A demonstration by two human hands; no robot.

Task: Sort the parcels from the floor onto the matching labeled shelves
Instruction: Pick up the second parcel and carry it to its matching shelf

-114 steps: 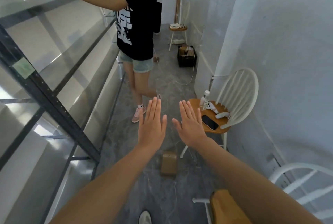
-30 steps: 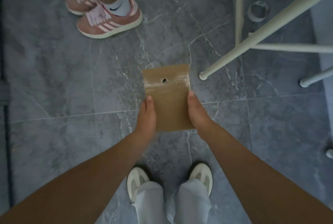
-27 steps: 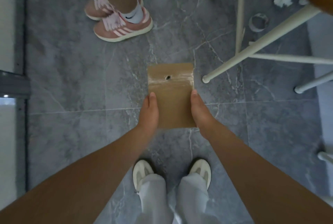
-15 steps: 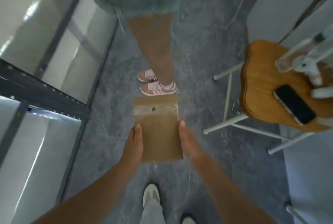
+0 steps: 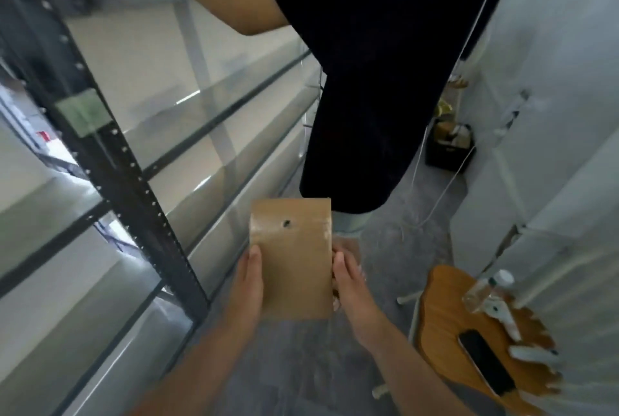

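Raised off the floor since the earlier frame, the brown parcel (image 5: 292,258) is clamped between left hand (image 5: 246,285) and right hand (image 5: 350,285) beside the shelves (image 5: 140,188).

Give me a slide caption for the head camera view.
Both hands, left and right, hold a brown parcel beside the shelves, another person ahead.

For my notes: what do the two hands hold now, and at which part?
A brown paper parcel, held by its lower side edges: left hand on the left edge, right hand on the right.
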